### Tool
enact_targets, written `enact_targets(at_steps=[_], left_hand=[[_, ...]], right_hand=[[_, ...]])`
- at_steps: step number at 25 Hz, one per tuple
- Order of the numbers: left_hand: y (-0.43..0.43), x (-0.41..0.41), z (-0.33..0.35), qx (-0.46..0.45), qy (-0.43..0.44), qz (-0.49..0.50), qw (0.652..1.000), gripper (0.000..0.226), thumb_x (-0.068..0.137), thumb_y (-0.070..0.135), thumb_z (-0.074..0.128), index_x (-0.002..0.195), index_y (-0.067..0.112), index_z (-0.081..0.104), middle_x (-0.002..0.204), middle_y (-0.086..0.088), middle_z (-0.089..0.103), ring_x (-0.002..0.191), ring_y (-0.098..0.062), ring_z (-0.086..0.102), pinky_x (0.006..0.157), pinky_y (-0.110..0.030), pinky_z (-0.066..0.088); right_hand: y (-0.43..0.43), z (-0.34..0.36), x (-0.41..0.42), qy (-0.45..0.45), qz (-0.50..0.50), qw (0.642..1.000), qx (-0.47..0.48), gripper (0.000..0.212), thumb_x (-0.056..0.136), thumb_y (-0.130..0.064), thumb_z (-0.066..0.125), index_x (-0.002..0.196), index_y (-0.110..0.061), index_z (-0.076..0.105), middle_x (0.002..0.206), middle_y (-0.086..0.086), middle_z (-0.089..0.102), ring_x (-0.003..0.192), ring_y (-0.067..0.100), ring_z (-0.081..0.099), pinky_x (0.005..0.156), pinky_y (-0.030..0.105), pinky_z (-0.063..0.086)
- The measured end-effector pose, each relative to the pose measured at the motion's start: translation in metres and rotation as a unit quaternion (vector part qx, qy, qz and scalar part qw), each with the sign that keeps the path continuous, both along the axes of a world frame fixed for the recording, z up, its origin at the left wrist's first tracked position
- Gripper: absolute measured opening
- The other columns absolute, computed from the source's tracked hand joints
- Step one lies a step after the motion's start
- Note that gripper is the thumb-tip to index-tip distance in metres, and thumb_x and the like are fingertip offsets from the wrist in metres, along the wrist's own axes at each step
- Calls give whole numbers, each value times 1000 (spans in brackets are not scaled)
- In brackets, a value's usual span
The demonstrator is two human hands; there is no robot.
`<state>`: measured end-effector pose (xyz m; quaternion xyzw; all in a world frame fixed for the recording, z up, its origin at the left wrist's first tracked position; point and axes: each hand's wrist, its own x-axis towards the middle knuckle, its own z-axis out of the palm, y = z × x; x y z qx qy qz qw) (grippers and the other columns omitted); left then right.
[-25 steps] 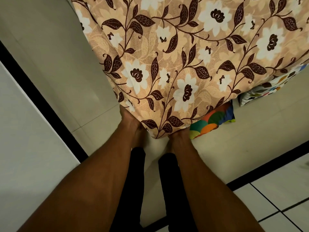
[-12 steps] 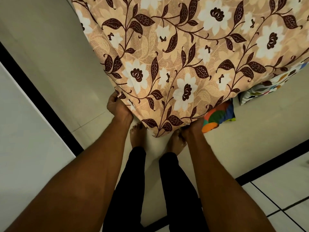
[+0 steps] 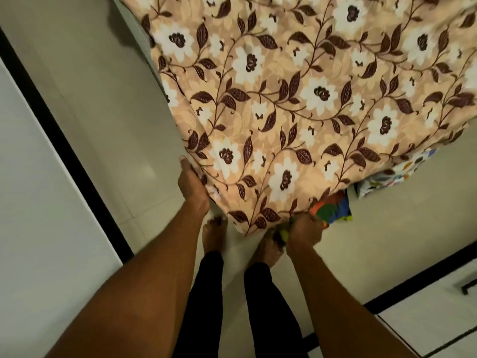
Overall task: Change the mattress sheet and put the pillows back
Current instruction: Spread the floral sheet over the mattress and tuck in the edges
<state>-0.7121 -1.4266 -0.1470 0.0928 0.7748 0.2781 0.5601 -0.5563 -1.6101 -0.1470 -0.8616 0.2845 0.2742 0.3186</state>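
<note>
A peach sheet with white flowers and brown leaves (image 3: 296, 104) covers the mattress corner that points toward me. My left hand (image 3: 192, 187) presses against the sheet's left edge near the corner, fingers flat along the side. My right hand (image 3: 304, 232) is closed on the sheet's lower edge just right of the corner tip, with a bit of multicoloured fabric (image 3: 333, 209) bunched under it. That colourful cloth pokes out from beneath the mattress.
A white patterned cloth (image 3: 395, 174) shows under the mattress's right edge. My bare feet (image 3: 214, 236) stand on pale floor tiles (image 3: 85, 104) right below the corner. Black strips border white panels at the left (image 3: 51, 117) and lower right.
Both hands have come out from under the corner and spread apart: the left slid up the left side, the right moved right along the lower edge. The view has shifted slightly.
</note>
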Motion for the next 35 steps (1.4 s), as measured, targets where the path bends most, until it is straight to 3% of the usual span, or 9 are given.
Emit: enact_targets(at_steps=[2,4,6,8,10,14,21,29,35], left_hand=[[10,-8,11,11,40,-98,994,32,92,45,73,79,16,69,79,2,71,73,-15,67,67,-30,55],[25,-23,15,-7,102,-163,981,26,89,37,80,88,11,75,81,-3,73,77,-22,70,74,-34,59],[46,-31,21,-15,169,-226,959,18,86,29,80,99,17,75,94,-5,75,90,-27,71,92,-43,58],[67,-37,39,-17,221,-287,932,33,82,16,79,110,25,63,113,-3,70,107,-27,67,103,-46,50],[88,-42,56,30,295,-404,865,54,81,14,80,128,24,55,130,-4,61,122,-26,59,103,-45,46],[138,-61,83,197,383,-610,665,64,92,40,67,147,15,44,155,-11,44,145,-28,41,118,-48,38],[306,-81,145,247,415,-655,581,73,101,47,50,162,13,26,172,-13,19,160,-29,14,129,-51,14],[515,-53,157,279,429,-658,552,73,98,48,50,159,11,32,168,-15,29,158,-32,21,128,-52,17],[655,-61,153,262,426,-658,563,70,96,52,54,153,13,39,164,-13,36,154,-32,29,125,-55,24]], right_hand=[[24,42,-17,-110,110,987,-37,30,105,-32,45,118,-14,64,106,7,65,98,28,61,87,43,51],[52,70,-40,-165,275,947,22,20,106,-27,47,113,-15,62,93,-3,59,87,18,58,80,38,51],[79,81,-59,-172,457,872,38,13,103,-28,52,111,-22,61,99,-6,58,94,15,59,81,35,52],[108,81,-74,-163,607,778,-4,23,99,-35,55,120,-26,60,120,-3,59,109,15,55,90,35,52],[146,80,-85,-196,684,701,-40,39,98,-43,51,132,-25,54,140,3,52,126,19,50,101,42,51],[235,91,-103,-182,740,644,-68,58,102,-52,35,150,-20,41,162,13,36,151,30,32,121,51,33],[396,140,-90,-196,779,591,-68,75,103,-61,19,165,-20,21,173,13,14,161,30,9,129,50,14],[627,163,-47,-236,773,586,-58,75,103,-63,23,166,-22,18,174,10,10,161,29,7,129,50,12],[768,158,-51,-226,772,588,-84,75,103,-65,22,165,-24,16,174,9,9,161,29,7,129,51,12]])
